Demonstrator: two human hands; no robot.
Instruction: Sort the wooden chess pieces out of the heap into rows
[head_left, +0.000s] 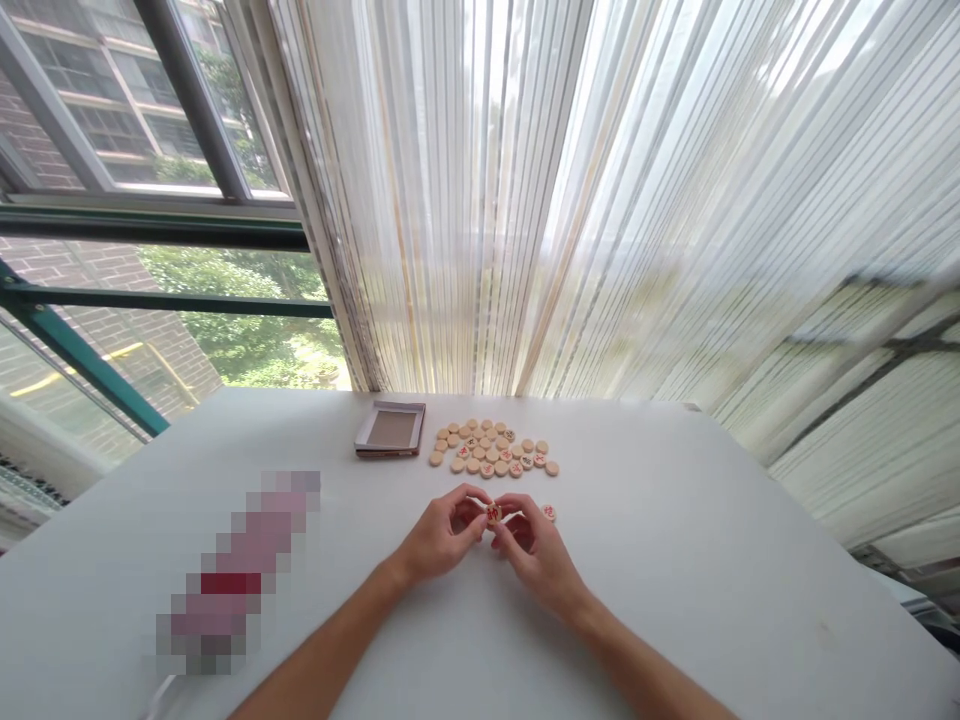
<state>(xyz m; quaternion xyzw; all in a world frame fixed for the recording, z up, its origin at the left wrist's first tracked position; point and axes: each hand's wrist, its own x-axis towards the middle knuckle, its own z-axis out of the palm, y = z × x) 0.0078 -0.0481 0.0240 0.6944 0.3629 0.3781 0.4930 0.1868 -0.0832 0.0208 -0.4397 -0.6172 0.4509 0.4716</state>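
Between my two hands is a round wooden Chinese chess piece [493, 514], its red character facing me. My left hand [448, 530] pinches it from the left with thumb and fingers, and my right hand [534, 545] pinches it from the right. Just beyond my right fingers, another chess piece [549, 513] with a red character lies face up on the white table [675, 560]. Farther back spreads a loose group of chess pieces [478, 454]; most show plain faces, several show red or dark characters.
An open shallow box [390, 430] sits left of the pieces near the back edge. A blurred-out pinkish long object [247, 560] lies on the table's left side. Behind the table hang sheer striped curtains [480, 250], with a window [150, 150] at the left.
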